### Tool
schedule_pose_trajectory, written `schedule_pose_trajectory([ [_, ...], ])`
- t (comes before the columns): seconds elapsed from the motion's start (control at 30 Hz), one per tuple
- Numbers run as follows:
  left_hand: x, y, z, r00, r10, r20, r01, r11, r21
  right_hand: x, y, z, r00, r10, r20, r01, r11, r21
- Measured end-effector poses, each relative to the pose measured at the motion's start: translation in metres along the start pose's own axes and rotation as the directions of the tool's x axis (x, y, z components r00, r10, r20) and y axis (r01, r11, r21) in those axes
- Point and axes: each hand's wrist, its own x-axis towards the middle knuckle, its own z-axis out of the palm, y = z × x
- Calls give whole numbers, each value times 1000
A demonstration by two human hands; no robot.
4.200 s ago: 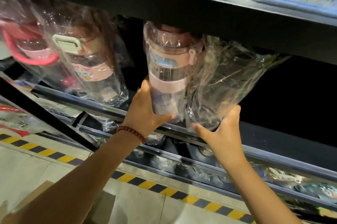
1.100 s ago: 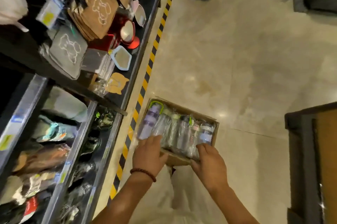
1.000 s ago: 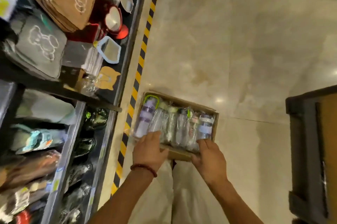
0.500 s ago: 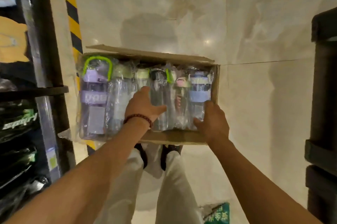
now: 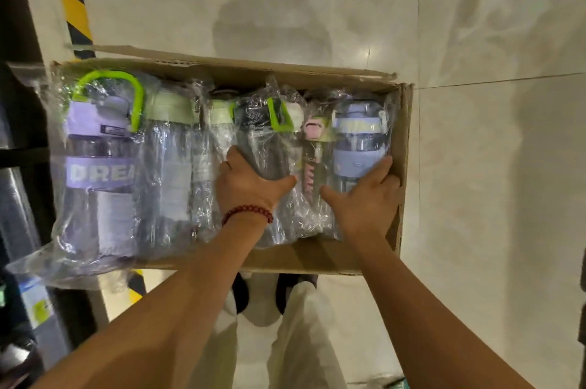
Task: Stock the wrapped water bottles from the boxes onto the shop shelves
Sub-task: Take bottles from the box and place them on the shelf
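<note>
A pale tiled floor (image 5: pixel 459 40) spreads under an open cardboard box (image 5: pixel 317 258) packed with wrapped water bottles lying side by side. The biggest, a purple bottle (image 5: pixel 98 166) with a green loop handle, lies well to the left of both hands, spilling past the box's left edge. The left hand (image 5: pixel 247 185) curls round a dark-capped bottle (image 5: pixel 269 147), thumb on its right side. Just right of that grip lies a slim pink bottle (image 5: pixel 312 173), between the hands. The right hand (image 5: pixel 364 198) grips a blue-banded bottle (image 5: pixel 358 147), fingers against the box's right wall. A red bead bracelet (image 5: pixel 249 212) circles the left wrist.
</note>
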Motion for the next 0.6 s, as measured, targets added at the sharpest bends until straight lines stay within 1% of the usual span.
schedule_pose_trajectory([
  [0.07, 0, 1, 2, 999, -5, -32, 4, 999, -42, 5, -7, 4, 997, 80, -15, -79, 996, 36],
  [0.1, 1, 1, 3, 1000, -7, -24, 6, 998, -65, 7, -11, 6, 993, 112, -18, -111, 992, 53],
  [0.17, 2, 0, 4, 1000, 3, 22, -1, 994, -107, 8, -14, 9, 989, 147, -11, -145, 984, 101],
  [0.2, 4, -1, 4, 998, 15, 54, -8, 992, -126, 9, -14, 10, 988, 156, 4, -155, 973, 169],
  [0.27, 5, -1, 1, 992, 38, 117, -21, 989, -143, 10, -11, 11, 990, 133, 45, -141, 930, 340],
  [0.3, 5, -1, -2, 989, 52, 140, -31, 988, -149, 10, -10, 11, 993, 108, 55, -121, 909, 398],
  [0.4, -2, -5, -15, 974, 117, 194, -80, 978, -191, 3, -9, 2, 997, 54, 50, -71, 877, 474],
  [0.5, -14, -13, -35, 955, 150, 255, -90, 968, -233, -18, -14, -8, 998, 16, 61, -47, 839, 542],
  [0.6, -32, -20, -66, 952, 162, 260, -93, 962, -258, -48, -22, -21, 997, -40, 68, -8, 805, 594],
])
